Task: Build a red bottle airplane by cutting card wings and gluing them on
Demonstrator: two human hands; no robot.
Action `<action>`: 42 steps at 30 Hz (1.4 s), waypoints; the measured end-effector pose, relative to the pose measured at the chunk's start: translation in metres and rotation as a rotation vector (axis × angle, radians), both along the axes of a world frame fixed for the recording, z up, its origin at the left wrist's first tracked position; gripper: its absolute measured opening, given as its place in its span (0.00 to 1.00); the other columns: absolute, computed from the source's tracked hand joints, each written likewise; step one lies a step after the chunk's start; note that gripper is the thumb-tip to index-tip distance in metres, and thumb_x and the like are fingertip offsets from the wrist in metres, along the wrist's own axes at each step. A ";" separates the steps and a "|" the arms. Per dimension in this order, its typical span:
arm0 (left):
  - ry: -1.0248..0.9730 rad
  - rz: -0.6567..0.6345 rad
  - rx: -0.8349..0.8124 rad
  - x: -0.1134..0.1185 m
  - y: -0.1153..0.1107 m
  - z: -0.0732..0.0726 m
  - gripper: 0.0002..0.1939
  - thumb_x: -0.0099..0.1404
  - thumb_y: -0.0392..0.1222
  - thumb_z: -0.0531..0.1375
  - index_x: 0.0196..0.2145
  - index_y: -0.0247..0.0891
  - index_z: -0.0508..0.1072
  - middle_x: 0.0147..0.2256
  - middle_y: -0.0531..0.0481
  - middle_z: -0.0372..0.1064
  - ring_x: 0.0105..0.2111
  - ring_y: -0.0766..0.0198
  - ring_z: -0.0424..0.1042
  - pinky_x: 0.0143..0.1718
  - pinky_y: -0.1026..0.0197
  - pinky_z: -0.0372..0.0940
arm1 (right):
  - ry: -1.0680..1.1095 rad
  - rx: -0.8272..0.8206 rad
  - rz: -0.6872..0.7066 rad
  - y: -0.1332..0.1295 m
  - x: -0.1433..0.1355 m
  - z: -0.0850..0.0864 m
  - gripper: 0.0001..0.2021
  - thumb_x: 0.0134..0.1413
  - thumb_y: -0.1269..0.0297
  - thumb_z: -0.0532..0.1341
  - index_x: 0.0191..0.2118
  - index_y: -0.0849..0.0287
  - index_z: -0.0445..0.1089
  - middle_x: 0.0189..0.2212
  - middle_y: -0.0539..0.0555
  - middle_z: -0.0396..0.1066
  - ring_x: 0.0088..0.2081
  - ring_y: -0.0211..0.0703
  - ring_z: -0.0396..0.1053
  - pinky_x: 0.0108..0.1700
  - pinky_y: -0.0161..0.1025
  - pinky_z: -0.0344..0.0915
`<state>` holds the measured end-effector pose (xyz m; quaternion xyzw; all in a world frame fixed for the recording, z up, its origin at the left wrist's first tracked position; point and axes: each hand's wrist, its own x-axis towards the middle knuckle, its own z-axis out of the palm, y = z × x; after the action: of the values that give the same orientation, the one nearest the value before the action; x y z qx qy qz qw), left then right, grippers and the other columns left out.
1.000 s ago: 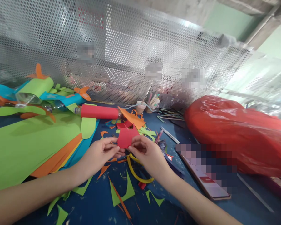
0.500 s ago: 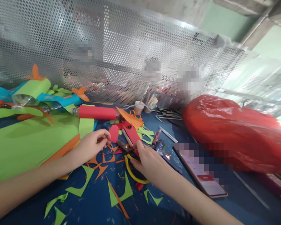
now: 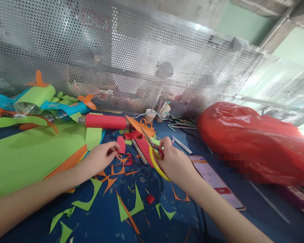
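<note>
My left hand [image 3: 108, 152] pinches a small rounded piece of red paper [image 3: 121, 144] between thumb and fingers, just above the orange scraps. In my right hand [image 3: 173, 158] are scissors with a yellow handle [image 3: 159, 168]; their metal blades [image 3: 148, 137] point up and to the left, over a larger red paper offcut [image 3: 143, 147]. Whether the blades are parted is hard to make out. A pale stick-like pen [image 3: 139, 152] lies along the offcut. Behind the hands, a bottle wrapped in red paper [image 3: 105, 121] lies on its side.
Green paper sheets [image 3: 35, 152] cover the table's left. Beyond them are bottles with green and blue paper [image 3: 63, 107]. Green and orange scraps [image 3: 130, 206] litter the front. A phone [image 3: 218, 182] and a red plastic bag [image 3: 250, 141] lie right. Cups of pens [image 3: 163, 113] stand before a perforated metal screen [image 3: 131, 50].
My right hand has moved right and slightly up with the scissors, away from the red offcut's lower end, uncovering the pale pen. My left hand has barely moved, still pinching the red piece.
</note>
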<state>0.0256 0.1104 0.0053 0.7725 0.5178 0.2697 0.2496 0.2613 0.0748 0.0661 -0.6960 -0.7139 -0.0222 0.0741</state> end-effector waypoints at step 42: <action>-0.486 -0.036 -0.350 0.038 -0.018 0.018 0.07 0.57 0.45 0.59 0.32 0.41 0.70 0.29 0.54 0.69 0.27 0.64 0.70 0.28 0.64 0.65 | -0.046 -0.176 0.099 -0.020 -0.016 -0.002 0.07 0.62 0.67 0.49 0.44 0.64 0.57 0.29 0.60 0.74 0.32 0.56 0.76 0.25 0.39 0.60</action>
<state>0.0631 0.0925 0.0236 0.6396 0.4679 0.3488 0.5004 0.2455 0.0548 0.0640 -0.6631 -0.7480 0.0284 -0.0027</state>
